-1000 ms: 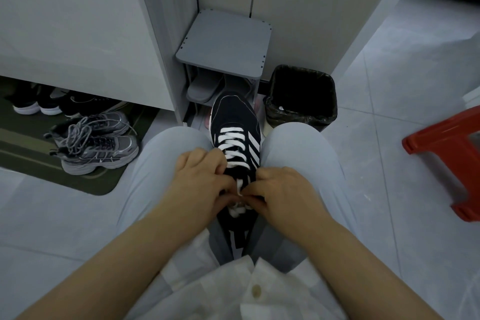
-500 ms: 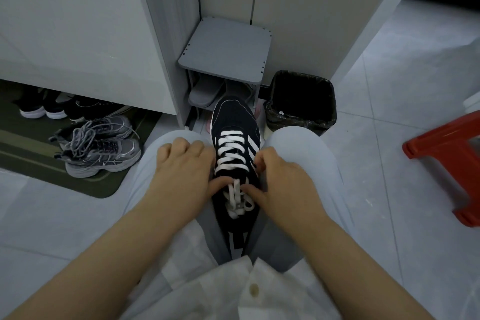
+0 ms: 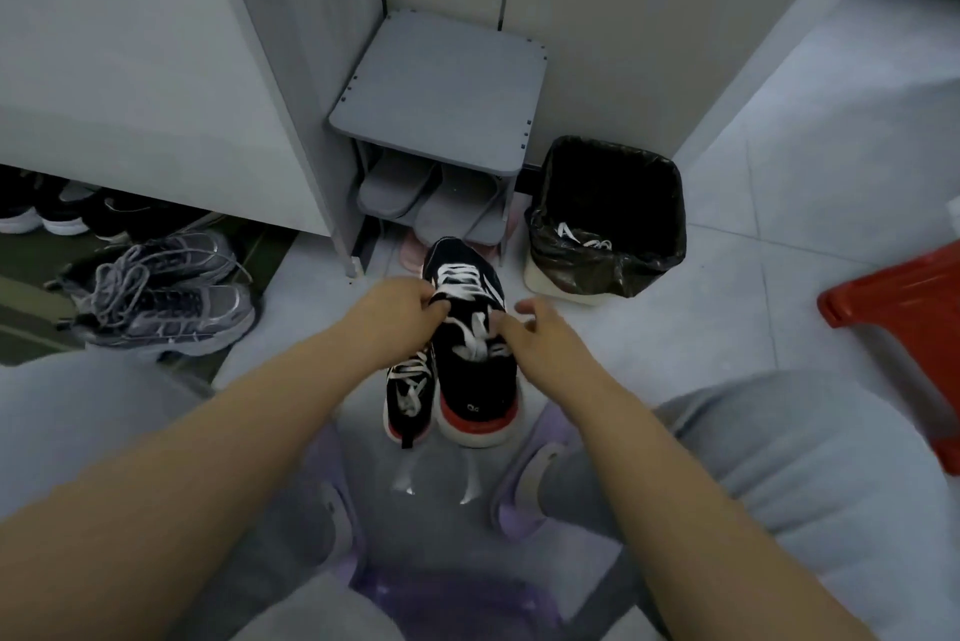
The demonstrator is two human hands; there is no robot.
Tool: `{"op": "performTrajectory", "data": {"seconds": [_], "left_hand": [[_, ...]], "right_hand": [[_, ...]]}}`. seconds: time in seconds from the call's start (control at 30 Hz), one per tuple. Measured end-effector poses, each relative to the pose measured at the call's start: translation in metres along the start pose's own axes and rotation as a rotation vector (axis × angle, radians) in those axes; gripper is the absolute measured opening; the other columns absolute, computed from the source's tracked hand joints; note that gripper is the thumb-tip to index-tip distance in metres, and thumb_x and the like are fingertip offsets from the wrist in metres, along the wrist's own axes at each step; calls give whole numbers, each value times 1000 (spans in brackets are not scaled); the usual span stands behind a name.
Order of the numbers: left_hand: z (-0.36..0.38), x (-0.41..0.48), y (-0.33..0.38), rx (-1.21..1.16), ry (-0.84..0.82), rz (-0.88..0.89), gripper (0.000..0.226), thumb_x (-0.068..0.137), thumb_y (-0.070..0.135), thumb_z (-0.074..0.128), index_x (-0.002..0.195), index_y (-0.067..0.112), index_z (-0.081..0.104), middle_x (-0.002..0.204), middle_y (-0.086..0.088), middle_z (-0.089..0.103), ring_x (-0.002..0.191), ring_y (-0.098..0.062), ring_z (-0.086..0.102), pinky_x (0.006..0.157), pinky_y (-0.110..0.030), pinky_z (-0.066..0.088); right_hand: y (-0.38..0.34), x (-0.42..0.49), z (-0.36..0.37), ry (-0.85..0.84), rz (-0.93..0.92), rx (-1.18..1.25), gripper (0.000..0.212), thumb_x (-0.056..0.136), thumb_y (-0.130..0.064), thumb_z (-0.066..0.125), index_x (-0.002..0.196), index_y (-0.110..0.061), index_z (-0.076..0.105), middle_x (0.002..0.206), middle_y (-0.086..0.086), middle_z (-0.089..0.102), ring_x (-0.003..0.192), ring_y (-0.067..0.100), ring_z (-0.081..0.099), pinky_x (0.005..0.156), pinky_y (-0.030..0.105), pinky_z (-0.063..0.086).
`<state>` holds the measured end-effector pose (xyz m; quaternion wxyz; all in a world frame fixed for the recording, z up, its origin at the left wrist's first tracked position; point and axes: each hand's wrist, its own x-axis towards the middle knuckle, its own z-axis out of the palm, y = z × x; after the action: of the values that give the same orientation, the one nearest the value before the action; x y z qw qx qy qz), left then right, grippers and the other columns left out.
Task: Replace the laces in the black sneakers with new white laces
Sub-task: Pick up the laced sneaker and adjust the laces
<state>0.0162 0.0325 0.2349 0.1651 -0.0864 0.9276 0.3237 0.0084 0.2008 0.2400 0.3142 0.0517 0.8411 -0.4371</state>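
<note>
Black sneaker (image 3: 475, 359), white laces (image 3: 470, 328) tied, centre frame on the floor, toe toward the top. Second sneaker (image 3: 408, 393) touches its left side. Left hand (image 3: 400, 310) pinches the upper edge by the laces. Right hand (image 3: 540, 339) at the other side, fingers loose and spread, gripping nothing. Lined bin (image 3: 608, 219) upper right; grey trainers (image 3: 161, 302) at left.

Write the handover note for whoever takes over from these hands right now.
Left hand: grips the held sneaker by its left edge.
Right hand: open, beside that sneaker's right edge.
Other sneaker: on the floor, close against the held one's left side.
Done: both show white laces threaded.
Left: set the held sneaker down, check both knots; whether they are tied I cannot tell.
</note>
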Motion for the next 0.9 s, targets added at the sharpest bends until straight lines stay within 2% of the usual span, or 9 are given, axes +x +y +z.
{"op": "performTrajectory", "data": {"seconds": [0.13, 0.27, 0.37, 0.43, 0.5, 0.63, 0.77, 0.83, 0.9], "left_hand": [[54, 41, -33, -133, -81, -45, 23, 95, 20, 47, 82, 2, 54, 72, -6, 51, 77, -24, 51, 64, -28, 32], [107, 82, -65, -191, -160, -140, 26, 93, 22, 51, 69, 16, 44, 66, 3, 47, 61, -12, 46, 51, -19, 29], [131, 93, -99, -289, -151, -231, 6, 90, 16, 57, 84, 17, 57, 79, -2, 58, 70, -13, 55, 62, -9, 38], [149, 89, -129, -263, -28, -340, 29, 83, 6, 63, 112, 6, 59, 110, -17, 57, 97, -31, 58, 86, -29, 44], [161, 78, -151, -211, 5, -481, 59, 78, 8, 70, 130, 1, 44, 129, -24, 42, 115, -40, 46, 97, -41, 37], [191, 57, -170, -266, -180, -687, 114, 61, 22, 85, 146, 8, 10, 142, -22, 26, 131, -38, 29, 107, -45, 29], [221, 54, -168, -346, -102, -675, 114, 53, 17, 87, 144, 11, 18, 136, -20, 41, 123, -38, 43, 98, -46, 40], [224, 57, -158, -358, -10, -708, 105, 60, 20, 84, 142, 11, 20, 135, -19, 43, 118, -39, 47, 91, -45, 44], [227, 60, -152, -352, 38, -708, 97, 65, 23, 81, 142, 11, 21, 134, -18, 44, 114, -41, 50, 85, -44, 46]], "right_hand": [[57, 54, 34, -169, 343, 202, 68, 86, -59, 47, 142, -27, 24, 137, 7, 48, 117, 31, 51, 83, 40, 51], [110, 109, 66, -108, 336, 266, 48, 94, -48, 41, 137, -28, 32, 129, 3, 54, 108, 23, 55, 84, 34, 49], [141, 149, 89, -28, 351, 280, 45, 95, -41, 43, 138, -28, 34, 127, 2, 56, 109, 24, 56, 94, 36, 46], [157, 170, 100, 43, 376, 294, 45, 95, -33, 46, 138, -24, 36, 128, 7, 56, 115, 28, 54, 96, 35, 44], [171, 185, 107, 56, 396, 306, 43, 95, -26, 49, 136, -20, 40, 125, 6, 57, 114, 24, 54, 89, 26, 41], [191, 189, 118, 101, 356, 282, 31, 95, -20, 51, 126, -20, 48, 126, 9, 58, 112, 21, 55, 85, 17, 37], [196, 165, 135, 203, 373, 217, 69, 85, -44, 62, 140, -15, 33, 141, 4, 43, 131, 18, 40, 110, 29, 31], [200, 155, 148, 224, 275, 106, 84, 67, -54, 73, 133, -16, 40, 130, 0, 51, 121, 14, 49, 104, 35, 40], [203, 155, 157, 181, 253, 63, 100, 52, -52, 80, 135, -16, 37, 128, -2, 50, 118, 10, 49, 101, 30, 41]]}}
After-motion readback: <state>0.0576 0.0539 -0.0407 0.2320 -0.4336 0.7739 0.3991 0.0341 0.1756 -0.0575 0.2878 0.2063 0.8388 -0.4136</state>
